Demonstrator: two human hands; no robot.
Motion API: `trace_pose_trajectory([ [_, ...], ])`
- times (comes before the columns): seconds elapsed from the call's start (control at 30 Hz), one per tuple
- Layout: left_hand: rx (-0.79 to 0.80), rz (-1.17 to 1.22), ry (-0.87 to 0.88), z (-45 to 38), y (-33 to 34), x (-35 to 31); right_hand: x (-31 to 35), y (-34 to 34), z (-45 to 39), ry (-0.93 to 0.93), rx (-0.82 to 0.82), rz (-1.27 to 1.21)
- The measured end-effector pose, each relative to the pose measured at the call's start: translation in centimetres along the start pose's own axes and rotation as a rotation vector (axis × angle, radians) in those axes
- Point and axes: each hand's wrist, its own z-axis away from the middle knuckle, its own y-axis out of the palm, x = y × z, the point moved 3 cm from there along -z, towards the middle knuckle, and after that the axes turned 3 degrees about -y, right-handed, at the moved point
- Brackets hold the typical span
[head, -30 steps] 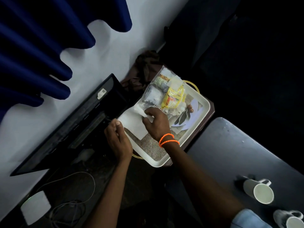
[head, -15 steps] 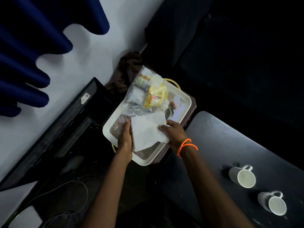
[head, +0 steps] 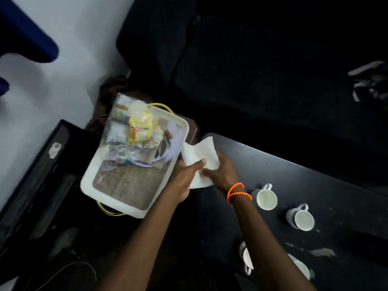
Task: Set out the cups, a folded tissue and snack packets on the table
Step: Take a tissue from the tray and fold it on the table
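A white tissue (head: 198, 153) is held between both hands, bent in the middle, above the left end of the dark table (head: 294, 177). My left hand (head: 184, 179) pinches its lower left part. My right hand (head: 220, 171), with orange bead bracelets on the wrist, grips its right side. Snack packets (head: 134, 124), one yellow and several clear, lie at the far end of the white tray (head: 88, 185) to the left. Two white cups (head: 265, 198) (head: 301, 219) stand on the table, right of my right wrist. More white crockery (head: 247, 259) shows near the table's front edge.
The tray rests on a small brown stand beside the table. A black flat screen (head: 37, 177) lies at the left against the white wall. A dark sofa (head: 262, 70) fills the back. Cables (head: 69, 269) trail on the floor at bottom left.
The tissue has been lifted off the tray and carried right, over the table's left end. Both hands moved with it, and the view has swung right.
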Motion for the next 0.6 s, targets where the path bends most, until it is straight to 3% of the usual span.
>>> trace_pose_trajectory([
  [0.13, 0.038, -0.153, -0.014, -0.4, 5.6, 0.7, -0.6, -5.8, 1.4, -0.018, -0.131, -0.056],
  [0.3, 0.092, -0.304, -0.021, 1.2, 16.5, 3.0, -5.3, -16.9, 5.9, 0.077, -0.489, -0.179],
  [0.6, 0.177, -0.52, -0.024, 10.5, 36.3, 15.4, -14.6, -30.3, 18.8, 0.166, -1.052, -0.098],
])
